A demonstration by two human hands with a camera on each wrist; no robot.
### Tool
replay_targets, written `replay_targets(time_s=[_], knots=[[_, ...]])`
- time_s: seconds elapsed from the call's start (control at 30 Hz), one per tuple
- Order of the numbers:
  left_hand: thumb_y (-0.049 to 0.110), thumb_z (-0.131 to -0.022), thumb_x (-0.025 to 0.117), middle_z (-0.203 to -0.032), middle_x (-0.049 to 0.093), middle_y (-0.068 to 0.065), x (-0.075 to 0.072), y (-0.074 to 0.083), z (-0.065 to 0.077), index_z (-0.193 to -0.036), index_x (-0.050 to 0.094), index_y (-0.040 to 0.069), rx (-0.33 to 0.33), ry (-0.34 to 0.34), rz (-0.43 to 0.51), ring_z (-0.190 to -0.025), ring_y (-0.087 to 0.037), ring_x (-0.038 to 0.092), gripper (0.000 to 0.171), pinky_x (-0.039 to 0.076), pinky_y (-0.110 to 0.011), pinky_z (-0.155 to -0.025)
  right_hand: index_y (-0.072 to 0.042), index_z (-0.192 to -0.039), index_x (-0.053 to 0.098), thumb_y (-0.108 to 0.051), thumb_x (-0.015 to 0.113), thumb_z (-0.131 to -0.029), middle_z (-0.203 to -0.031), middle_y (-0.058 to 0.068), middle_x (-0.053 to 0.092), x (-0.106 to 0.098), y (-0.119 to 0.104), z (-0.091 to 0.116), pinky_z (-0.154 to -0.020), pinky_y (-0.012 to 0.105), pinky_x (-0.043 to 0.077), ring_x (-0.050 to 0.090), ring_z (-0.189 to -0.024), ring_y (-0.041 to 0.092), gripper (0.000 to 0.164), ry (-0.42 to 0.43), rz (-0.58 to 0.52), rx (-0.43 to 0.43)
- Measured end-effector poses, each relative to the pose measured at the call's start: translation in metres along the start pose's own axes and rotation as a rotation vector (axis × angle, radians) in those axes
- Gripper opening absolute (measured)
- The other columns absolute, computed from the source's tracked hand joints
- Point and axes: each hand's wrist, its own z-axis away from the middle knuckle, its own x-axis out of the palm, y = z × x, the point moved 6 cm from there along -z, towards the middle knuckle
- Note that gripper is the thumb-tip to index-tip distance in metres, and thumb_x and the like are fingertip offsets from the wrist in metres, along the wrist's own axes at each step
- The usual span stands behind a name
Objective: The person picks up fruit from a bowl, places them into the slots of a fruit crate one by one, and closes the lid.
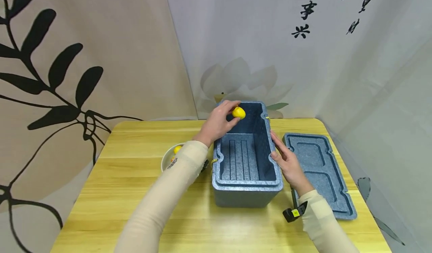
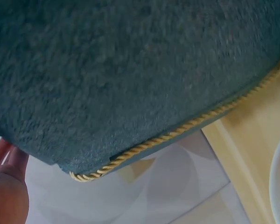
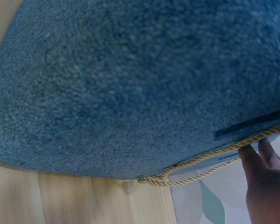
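Note:
My left hand (image 1: 220,121) pinches a small, roundish yellow fruit (image 1: 239,112) between thumb and fingers, above the far end of a deep grey-blue foam box (image 1: 248,188). The box stands open, its grooved floor showing. Against its right wall, near the rim, rests my right hand (image 1: 289,167) with fingers extended. In the right wrist view, the right hand's fingers (image 3: 252,161) touch the twisted gold rope (image 3: 210,154) along the box side. At the left wrist view's edge, part of the left hand (image 2: 9,193) shows beside the box wall (image 2: 107,84); the fruit is out of sight there.
The matching box lid (image 1: 324,174) lies on the wooden table (image 1: 141,193) right of the box. Left of the box, a white bowl (image 1: 164,163) with yellow and orange things in it is partly hidden by the left forearm. A printed curtain (image 1: 135,57) hangs behind the table.

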Motion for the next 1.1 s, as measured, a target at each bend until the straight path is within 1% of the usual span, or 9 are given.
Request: replay_targets(time_s=[0.13, 0.23, 0.37, 0.5, 0.57, 0.7, 0.93, 1.07, 1.1], knots=[[0.012, -0.092, 0.071, -0.125, 0.054, -0.007, 0.004, 0.000, -0.001, -0.135, 0.056, 0.005, -0.001, -0.008, -0.037, -0.113, -0.020, 0.056, 0.046, 0.045, -0.020, -0.098, 0.005, -0.151, 0.029, 0.006, 0.046, -0.101, -0.158, 0.020, 0.021, 0.000, -0.006, 0.001, -0.114, 0.026, 0.026, 0.022, -0.145, 0.023, 0.053, -0.002, -0.006, 0.001], [0.014, -0.093, 0.070, -0.127, 0.054, -0.005, 0.007, 0.000, -0.002, -0.134, 0.057, 0.006, -0.016, -0.033, -0.057, -0.114, -0.020, 0.055, 0.044, 0.044, -0.022, -0.099, 0.005, -0.151, 0.029, 0.006, 0.046, -0.101, -0.159, 0.019, 0.022, 0.000, -0.007, 0.001, -0.115, 0.031, 0.026, 0.022, -0.145, 0.024, 0.053, 0.000, -0.007, 0.006], [0.015, -0.094, 0.068, -0.137, 0.051, -0.005, 0.011, -0.003, -0.002, -0.136, 0.056, 0.008, -0.047, -0.073, -0.069, -0.124, -0.022, 0.050, 0.044, 0.042, -0.027, -0.104, 0.004, -0.151, 0.030, 0.005, 0.047, -0.101, -0.159, 0.017, 0.023, -0.001, -0.005, 0.001, -0.116, 0.040, 0.024, 0.023, -0.144, 0.024, 0.053, 0.007, -0.006, 0.008], [0.012, -0.096, 0.065, -0.142, 0.049, -0.005, 0.013, -0.007, 0.000, -0.134, 0.058, 0.007, -0.063, -0.070, -0.066, -0.130, -0.022, 0.046, 0.039, 0.040, -0.030, -0.106, 0.004, -0.151, 0.030, 0.005, 0.048, -0.101, -0.158, 0.018, 0.023, -0.001, -0.005, 0.001, -0.116, 0.036, 0.025, 0.023, -0.145, 0.022, 0.053, 0.004, -0.001, 0.002], [0.009, -0.096, 0.065, -0.140, 0.051, -0.005, 0.013, -0.008, 0.002, -0.132, 0.060, 0.006, -0.057, -0.042, -0.050, -0.129, -0.022, 0.047, 0.036, 0.040, -0.030, -0.106, 0.004, -0.151, 0.030, 0.005, 0.048, -0.101, -0.158, 0.018, 0.023, -0.001, -0.005, 0.001, -0.115, 0.033, 0.025, 0.023, -0.145, 0.021, 0.053, 0.006, 0.000, 0.001], [0.007, -0.095, 0.064, -0.135, 0.055, -0.005, 0.008, -0.009, 0.008, -0.130, 0.061, 0.007, -0.034, 0.038, 0.006, -0.124, -0.020, 0.051, 0.035, 0.042, -0.029, -0.103, 0.004, -0.150, 0.031, 0.005, 0.048, -0.100, -0.158, 0.018, 0.023, -0.001, -0.006, 0.000, -0.115, 0.035, 0.025, 0.022, -0.145, 0.022, 0.053, 0.009, 0.002, -0.007], [0.004, -0.094, 0.066, -0.124, 0.060, -0.008, -0.011, -0.015, 0.023, -0.125, 0.064, 0.004, 0.012, 0.260, 0.162, -0.110, -0.027, 0.058, 0.031, 0.049, -0.035, -0.096, 0.004, -0.151, 0.031, 0.005, 0.047, -0.101, -0.158, 0.019, 0.022, 0.000, -0.006, 0.001, -0.112, 0.023, 0.026, 0.020, -0.145, 0.027, 0.053, 0.003, 0.003, -0.002], [0.002, -0.091, 0.069, -0.120, 0.061, -0.010, -0.025, -0.022, 0.038, -0.121, 0.065, -0.001, 0.045, 0.371, 0.248, -0.108, -0.029, 0.060, 0.030, 0.049, -0.034, -0.096, 0.003, -0.151, 0.030, 0.004, 0.047, -0.101, -0.159, 0.018, 0.022, 0.000, -0.007, 0.001, -0.109, 0.017, 0.027, 0.020, -0.145, 0.029, 0.052, 0.003, 0.015, 0.010], [0.000, -0.091, 0.069, -0.120, 0.062, -0.013, -0.031, -0.019, 0.043, -0.120, 0.065, -0.003, 0.050, 0.397, 0.266, -0.108, -0.030, 0.060, 0.030, 0.049, -0.037, -0.097, 0.003, -0.151, 0.030, 0.004, 0.047, -0.101, -0.159, 0.017, 0.022, 0.000, -0.007, 0.000, -0.109, 0.016, 0.027, 0.020, -0.145, 0.029, 0.052, 0.002, 0.017, 0.012]])
